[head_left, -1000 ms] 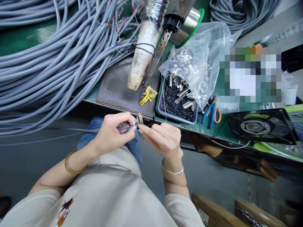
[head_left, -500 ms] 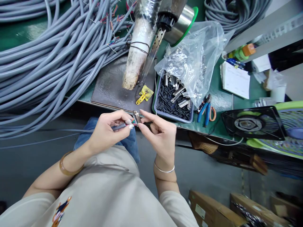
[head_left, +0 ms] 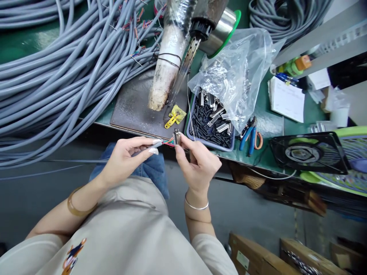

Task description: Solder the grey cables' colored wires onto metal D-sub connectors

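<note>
My left hand (head_left: 126,156) pinches the end of a grey cable (head_left: 155,145) between thumb and fingertips. Thin coloured wires (head_left: 168,142) fan out from that end and run to a metal multi-pin connector (head_left: 177,137). Thumb and forefinger of my right hand (head_left: 197,160) are closed on the connector, which stands upright with its pin row facing the wires. Both hands are in front of the table edge, near a dark work mat (head_left: 132,109). Whether every wire is joined to a pin is too small to tell.
A tray (head_left: 216,146) of black sleeves and connectors sits right of the mat, partly under a clear plastic bag (head_left: 232,68). A soldering iron (head_left: 186,57) hangs beside a white-wrapped duct (head_left: 168,65). Blue-handled pliers (head_left: 252,139), a fan (head_left: 309,152) and heaped grey cables (head_left: 71,76) surround this.
My right hand and the connector have moved right, away from my left hand. More of the coloured wires now shows between cable and connector. The connector has turned more upright.
</note>
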Available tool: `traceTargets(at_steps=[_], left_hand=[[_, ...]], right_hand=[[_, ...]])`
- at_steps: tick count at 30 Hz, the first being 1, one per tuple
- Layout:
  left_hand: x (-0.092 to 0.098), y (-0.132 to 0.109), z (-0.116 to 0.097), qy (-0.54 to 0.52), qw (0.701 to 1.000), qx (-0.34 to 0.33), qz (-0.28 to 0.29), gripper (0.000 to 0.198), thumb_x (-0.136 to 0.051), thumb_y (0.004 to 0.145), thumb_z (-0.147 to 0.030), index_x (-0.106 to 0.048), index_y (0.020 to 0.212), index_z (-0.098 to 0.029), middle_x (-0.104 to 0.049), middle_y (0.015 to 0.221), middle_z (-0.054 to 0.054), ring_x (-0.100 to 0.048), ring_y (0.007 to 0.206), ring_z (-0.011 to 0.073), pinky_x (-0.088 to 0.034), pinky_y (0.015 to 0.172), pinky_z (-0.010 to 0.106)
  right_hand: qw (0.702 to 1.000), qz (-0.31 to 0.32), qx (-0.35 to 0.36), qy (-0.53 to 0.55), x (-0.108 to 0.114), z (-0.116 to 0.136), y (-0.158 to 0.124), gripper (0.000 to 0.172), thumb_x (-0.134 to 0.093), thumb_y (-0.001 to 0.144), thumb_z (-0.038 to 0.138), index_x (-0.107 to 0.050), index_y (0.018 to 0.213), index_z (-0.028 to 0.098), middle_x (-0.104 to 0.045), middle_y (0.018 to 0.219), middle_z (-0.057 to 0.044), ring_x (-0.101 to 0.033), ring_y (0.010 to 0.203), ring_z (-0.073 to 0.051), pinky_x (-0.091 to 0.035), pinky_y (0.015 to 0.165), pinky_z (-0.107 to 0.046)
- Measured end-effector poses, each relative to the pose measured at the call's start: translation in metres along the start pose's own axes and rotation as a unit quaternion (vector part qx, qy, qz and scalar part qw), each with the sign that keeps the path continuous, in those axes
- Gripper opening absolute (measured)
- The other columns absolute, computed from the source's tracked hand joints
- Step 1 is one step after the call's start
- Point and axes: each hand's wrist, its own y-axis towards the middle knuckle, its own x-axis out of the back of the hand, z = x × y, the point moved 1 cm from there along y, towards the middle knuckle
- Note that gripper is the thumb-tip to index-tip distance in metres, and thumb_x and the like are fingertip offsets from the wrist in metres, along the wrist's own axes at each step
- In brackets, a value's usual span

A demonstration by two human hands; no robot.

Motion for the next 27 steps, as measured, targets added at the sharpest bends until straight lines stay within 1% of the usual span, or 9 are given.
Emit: traceTargets(at_steps=[3,6,8,13,18,21,23,25,27], left_hand=[[0.0,0.001,0.0,-0.039,0.999,0.022,-0.006,0.024,-0.082,0.079,-0.026,-0.084,0.101,-0.018,-0.081,0.08,0.006,-0.071,0.067,0.014,-0.06,0.065,0.024],[0.0,0.0,0.0,-0.013,1.0,0.006,-0.013,0.025,-0.083,0.08,-0.027,-0.084,0.103,-0.019,-0.083,0.089,0.007,-0.072,0.073,0.0148,-0.06,0.065,0.023],[-0.002,0.0,-0.001,0.034,0.999,-0.034,0.001,0.022,-0.081,0.081,-0.024,-0.084,0.103,-0.019,-0.083,0.097,0.008,-0.073,0.078,0.015,-0.058,0.067,0.022],[-0.006,0.0,-0.002,0.144,0.976,-0.164,0.02,0.017,-0.076,0.085,-0.019,-0.084,0.099,-0.016,-0.074,0.068,0.002,-0.052,0.051,0.0065,-0.041,0.048,0.018],[-0.005,-0.003,0.0,0.092,0.993,-0.074,-0.004,0.014,-0.08,0.082,-0.024,-0.079,0.091,-0.013,-0.078,0.08,0.005,-0.069,0.068,0.0117,-0.054,0.063,0.019],[-0.003,-0.005,0.0,0.089,0.993,-0.078,-0.005,0.011,-0.081,0.081,-0.024,-0.078,0.085,-0.014,-0.078,0.079,0.004,-0.069,0.069,0.0111,-0.054,0.065,0.018],[-0.002,-0.005,-0.001,0.085,0.993,-0.077,-0.006,0.009,-0.078,0.084,-0.024,-0.078,0.085,-0.015,-0.077,0.079,0.004,-0.068,0.07,0.0108,-0.052,0.067,0.018],[-0.002,-0.004,-0.001,0.04,0.998,-0.016,0.034,0.017,-0.074,0.088,-0.03,-0.076,0.082,-0.014,-0.072,0.069,0.003,-0.062,0.061,0.0093,-0.048,0.059,0.019],[-0.002,-0.002,0.001,-0.05,0.988,0.094,0.116,0.031,-0.071,0.09,-0.041,-0.071,0.078,-0.013,-0.061,0.056,0.0,-0.045,0.045,0.0055,-0.033,0.044,0.018]], right_hand=[[0.999,0.044,0.002,-0.007,0.007,-0.001,-0.001,0.023,-0.068,0.093,0.012,-0.076,0.113,0.021,-0.068,0.067,0.004,-0.052,0.051,-0.007,-0.043,0.054,-0.022],[1.0,0.02,0.003,-0.015,0.018,0.003,-0.001,0.021,-0.067,0.095,0.015,-0.077,0.111,0.024,-0.062,0.06,0.006,-0.046,0.048,-0.007,-0.04,0.051,-0.023],[1.0,0.006,0.006,-0.028,0.022,0.009,0.0,0.022,-0.068,0.095,0.019,-0.077,0.114,0.025,-0.064,0.061,0.005,-0.048,0.048,-0.008,-0.042,0.053,-0.023],[0.993,0.098,0.017,-0.065,0.018,0.019,0.004,0.029,-0.068,0.097,0.026,-0.072,0.126,0.023,-0.071,0.067,0.003,-0.054,0.051,-0.008,-0.044,0.057,-0.024],[0.996,0.058,-0.07,-0.012,0.015,0.015,0.005,0.029,-0.069,0.095,0.028,-0.073,0.123,0.022,-0.072,0.074,0.002,-0.056,0.053,-0.008,-0.048,0.058,-0.022],[0.989,0.088,-0.117,0.033,0.013,0.01,0.005,0.031,-0.071,0.094,0.029,-0.072,0.124,0.022,-0.076,0.086,0.0,-0.058,0.056,-0.009,-0.049,0.056,-0.024],[0.988,0.095,-0.105,0.056,0.009,0.009,0.004,0.026,-0.071,0.094,0.025,-0.074,0.12,0.024,-0.076,0.089,0.0,-0.061,0.06,-0.009,-0.05,0.056,-0.024],[0.995,0.063,-0.056,0.055,0.004,0.009,0.003,0.025,-0.069,0.094,0.021,-0.075,0.118,0.027,-0.077,0.094,-0.001,-0.066,0.067,-0.011,-0.052,0.06,-0.024],[0.999,0.032,-0.012,0.04,-0.001,0.008,0.002,0.029,-0.069,0.095,0.02,-0.073,0.122,0.029,-0.078,0.101,-0.003,-0.069,0.074,-0.013,-0.054,0.062,-0.025]])
